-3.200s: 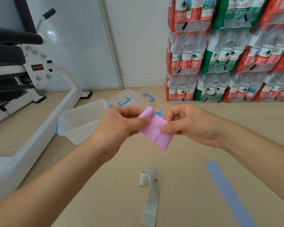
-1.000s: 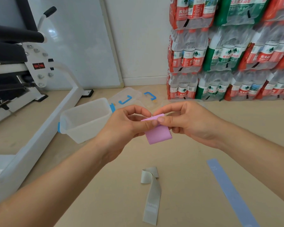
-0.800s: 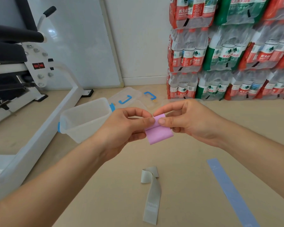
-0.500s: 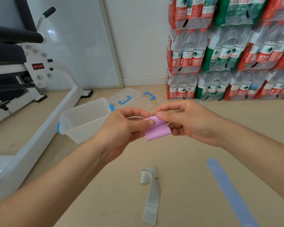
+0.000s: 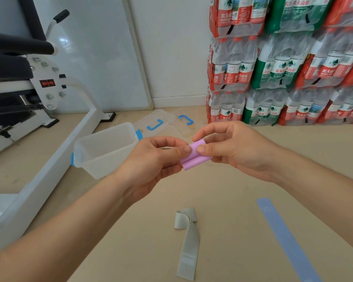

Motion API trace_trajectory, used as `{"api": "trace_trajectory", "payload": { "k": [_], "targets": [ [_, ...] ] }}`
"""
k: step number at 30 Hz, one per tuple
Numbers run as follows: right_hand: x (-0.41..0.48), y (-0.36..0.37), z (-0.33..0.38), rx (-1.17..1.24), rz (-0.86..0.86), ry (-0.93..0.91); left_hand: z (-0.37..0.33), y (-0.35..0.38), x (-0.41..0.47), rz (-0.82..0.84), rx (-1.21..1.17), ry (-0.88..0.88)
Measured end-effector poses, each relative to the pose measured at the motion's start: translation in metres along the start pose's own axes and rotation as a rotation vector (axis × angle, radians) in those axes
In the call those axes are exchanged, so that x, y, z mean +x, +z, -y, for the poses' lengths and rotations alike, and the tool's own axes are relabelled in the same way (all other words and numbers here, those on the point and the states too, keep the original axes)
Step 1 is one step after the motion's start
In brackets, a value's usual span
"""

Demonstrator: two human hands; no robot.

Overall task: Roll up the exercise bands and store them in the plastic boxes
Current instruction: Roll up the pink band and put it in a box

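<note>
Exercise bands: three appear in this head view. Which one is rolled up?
The pink band, pinched between the left hand and right hand. The grey band and blue band lie stretched out on the floor.

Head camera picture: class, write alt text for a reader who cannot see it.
Two bare hands, left and right, hold a nearly rolled pink band in the air above a beige floor. An open clear box stands behind the left hand; a grey band and a blue band lie unrolled nearer the camera.
</note>
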State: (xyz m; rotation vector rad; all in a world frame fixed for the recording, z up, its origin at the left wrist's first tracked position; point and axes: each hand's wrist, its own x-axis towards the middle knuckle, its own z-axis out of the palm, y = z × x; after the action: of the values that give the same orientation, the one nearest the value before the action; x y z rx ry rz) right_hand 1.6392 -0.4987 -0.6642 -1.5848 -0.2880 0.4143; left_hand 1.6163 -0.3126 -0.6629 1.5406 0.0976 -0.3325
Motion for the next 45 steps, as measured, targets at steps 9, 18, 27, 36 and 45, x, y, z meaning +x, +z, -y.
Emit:
{"api": "trace_trajectory", "payload": {
  "k": [9, 18, 27, 36, 45],
  "targets": [
    [0.000, 0.000, 0.000, 0.042, -0.005, 0.083, 0.000, 0.002, 0.000, -0.034, 0.014, 0.044],
    [0.000, -0.001, 0.002, 0.038, -0.035, 0.027, -0.002, 0.003, -0.001, 0.022, 0.014, -0.039],
    [-0.003, 0.001, 0.003, 0.076, 0.017, 0.057, 0.000, 0.004, -0.001, -0.036, -0.037, 0.080],
    [-0.002, 0.005, 0.002, 0.269, -0.067, 0.003, 0.006, 0.010, -0.003, -0.021, -0.059, 0.253],
    [-0.003, 0.009, 0.005, 0.100, -0.053, -0.116, 0.004, 0.013, -0.007, -0.085, 0.184, 0.325]
  ]
}}
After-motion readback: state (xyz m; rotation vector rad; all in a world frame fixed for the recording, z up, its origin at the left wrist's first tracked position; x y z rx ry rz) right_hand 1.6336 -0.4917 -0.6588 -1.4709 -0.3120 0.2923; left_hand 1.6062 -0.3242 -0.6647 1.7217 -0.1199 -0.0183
